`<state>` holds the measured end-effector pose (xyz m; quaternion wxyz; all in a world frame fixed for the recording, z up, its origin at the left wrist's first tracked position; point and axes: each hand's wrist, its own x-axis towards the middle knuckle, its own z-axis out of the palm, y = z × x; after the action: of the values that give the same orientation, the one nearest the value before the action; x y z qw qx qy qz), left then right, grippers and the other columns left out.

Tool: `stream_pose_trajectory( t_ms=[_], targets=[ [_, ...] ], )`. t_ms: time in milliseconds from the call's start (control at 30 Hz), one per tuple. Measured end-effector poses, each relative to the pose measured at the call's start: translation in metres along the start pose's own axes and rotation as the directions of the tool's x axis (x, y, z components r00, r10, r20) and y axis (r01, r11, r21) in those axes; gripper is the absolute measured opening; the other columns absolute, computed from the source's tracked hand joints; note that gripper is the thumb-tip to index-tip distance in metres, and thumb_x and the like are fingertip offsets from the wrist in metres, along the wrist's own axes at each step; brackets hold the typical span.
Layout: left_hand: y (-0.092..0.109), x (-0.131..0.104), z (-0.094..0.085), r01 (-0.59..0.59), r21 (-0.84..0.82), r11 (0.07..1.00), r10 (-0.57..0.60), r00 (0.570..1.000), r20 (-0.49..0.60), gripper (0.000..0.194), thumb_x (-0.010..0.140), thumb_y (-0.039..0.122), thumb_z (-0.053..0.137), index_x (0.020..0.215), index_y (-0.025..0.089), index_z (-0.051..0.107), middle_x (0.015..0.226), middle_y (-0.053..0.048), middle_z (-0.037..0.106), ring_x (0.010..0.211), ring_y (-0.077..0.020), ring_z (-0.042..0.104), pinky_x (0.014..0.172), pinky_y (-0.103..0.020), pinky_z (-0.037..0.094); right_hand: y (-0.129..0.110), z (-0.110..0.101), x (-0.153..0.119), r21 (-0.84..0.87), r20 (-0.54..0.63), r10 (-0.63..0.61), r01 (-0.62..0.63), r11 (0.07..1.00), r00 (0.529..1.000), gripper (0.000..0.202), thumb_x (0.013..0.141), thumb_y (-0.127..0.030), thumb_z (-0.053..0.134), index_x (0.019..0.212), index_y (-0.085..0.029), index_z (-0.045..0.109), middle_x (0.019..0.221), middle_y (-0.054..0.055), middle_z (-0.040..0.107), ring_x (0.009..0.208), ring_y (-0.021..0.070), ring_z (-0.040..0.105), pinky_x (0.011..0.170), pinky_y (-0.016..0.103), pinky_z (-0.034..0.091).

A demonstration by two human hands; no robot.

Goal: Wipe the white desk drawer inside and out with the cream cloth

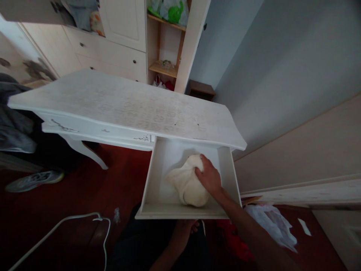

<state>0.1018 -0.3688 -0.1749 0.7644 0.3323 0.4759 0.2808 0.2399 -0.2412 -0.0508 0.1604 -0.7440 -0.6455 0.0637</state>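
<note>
The white drawer [146,188] stands pulled out from the white desk [118,101]. Inside it lies a soft, bunched cream cloth [187,180], rounded at the near end; its exact kind is unclear. My right hand [208,175] reaches in from the right, with thumb and fingers closed on the cloth's upper right side. Below the drawer front, my left hand [184,227] is low over my lap. Its fingers are partly covered by the drawer's edge and lie in shadow, so their grip does not show.
A white cabinet [121,56] with shelves stands behind the desk. To the right are the wall [282,75] and a white plastic bag [272,224] on the floor. A shoe [35,180] and a white cable [64,220] lie at left on the red floor [124,180].
</note>
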Motion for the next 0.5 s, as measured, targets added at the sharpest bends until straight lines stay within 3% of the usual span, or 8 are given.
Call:
stream_pose_trajectory(
  t_ms=[100,200,300,500],
  targets=[
    [-0.001,0.001,-0.001,-0.015,0.011,1.000,0.015,1.000,0.006,0.048,0.072,0.062,0.057,0.072,0.015,0.068,0.073,-0.007,0.070,0.065,-0.0180,0.060,0.064,-0.031,0.042,0.017,0.001,0.023,0.011,-0.123,0.133,-0.133,0.991,0.983,0.052,0.089,-0.034,0.044,0.140,-0.020,0.043,0.129,0.019,0.058,0.110,0.0366,0.062,0.088,0.051,0.052],
    [-0.003,0.002,-0.002,-0.025,0.007,1.000,0.025,1.000,0.003,0.047,0.073,0.061,0.056,0.074,0.015,0.068,0.075,-0.008,0.071,0.065,-0.0182,0.061,0.064,-0.031,0.043,0.005,0.010,0.044,0.053,-0.102,0.195,-0.191,0.980,0.975,0.052,0.089,-0.034,0.043,0.137,-0.015,0.046,0.130,0.021,0.057,0.111,0.0360,0.061,0.089,0.048,0.052],
    [-0.005,0.003,-0.001,-0.005,-0.002,1.000,0.005,1.000,0.009,0.046,0.073,0.059,0.056,0.075,0.014,0.068,0.075,-0.008,0.071,0.066,-0.0181,0.061,0.064,-0.031,0.043,-0.033,0.027,0.059,0.088,-0.039,0.177,-0.174,0.981,0.983,0.054,0.089,-0.032,0.044,0.138,-0.010,0.045,0.133,0.020,0.055,0.116,0.0331,0.059,0.093,0.045,0.050],
    [0.002,-0.001,-0.001,-0.007,0.003,1.000,0.007,1.000,0.024,0.045,0.072,0.058,0.055,0.075,0.014,0.066,0.074,-0.008,0.069,0.065,-0.0179,0.060,0.065,-0.032,0.043,-0.116,0.059,0.075,0.132,0.079,-0.096,0.085,0.988,0.992,0.051,0.086,-0.032,0.052,0.135,-0.020,0.047,0.135,0.008,0.057,0.118,0.0244,0.057,0.097,0.036,0.047]
  ],
)
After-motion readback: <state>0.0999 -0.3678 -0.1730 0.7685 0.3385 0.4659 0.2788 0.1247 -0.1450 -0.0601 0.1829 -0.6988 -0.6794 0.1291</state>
